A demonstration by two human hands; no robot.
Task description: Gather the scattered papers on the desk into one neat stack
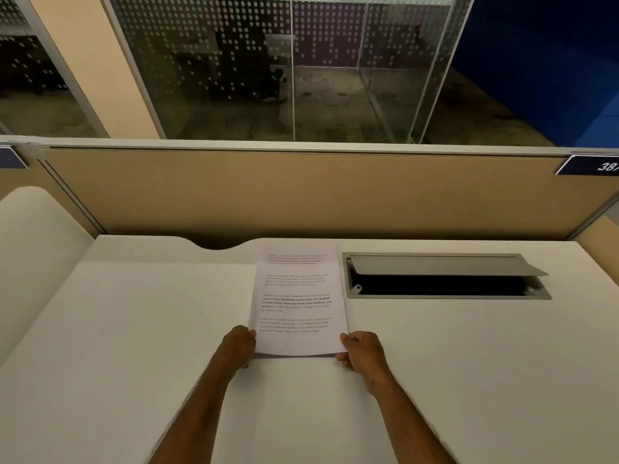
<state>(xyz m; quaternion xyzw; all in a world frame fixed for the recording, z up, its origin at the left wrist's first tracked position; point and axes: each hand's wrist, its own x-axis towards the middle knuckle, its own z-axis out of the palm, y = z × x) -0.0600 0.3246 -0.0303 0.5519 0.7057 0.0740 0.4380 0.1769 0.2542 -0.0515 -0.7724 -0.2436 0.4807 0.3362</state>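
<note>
Both hands (301,349) gripping printed papers (298,296); partition tag (593,165) reads "38".

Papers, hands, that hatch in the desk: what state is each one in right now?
Papers: gathered in one pile, held at the near corners, near edge lifted off the desk; one sheet sticks out at the far end.
Left hand: gripping the near left corner.
Right hand: gripping the near right corner.
Cable hatch: lid propped open.
Desk: bare apart from the pile.
</note>
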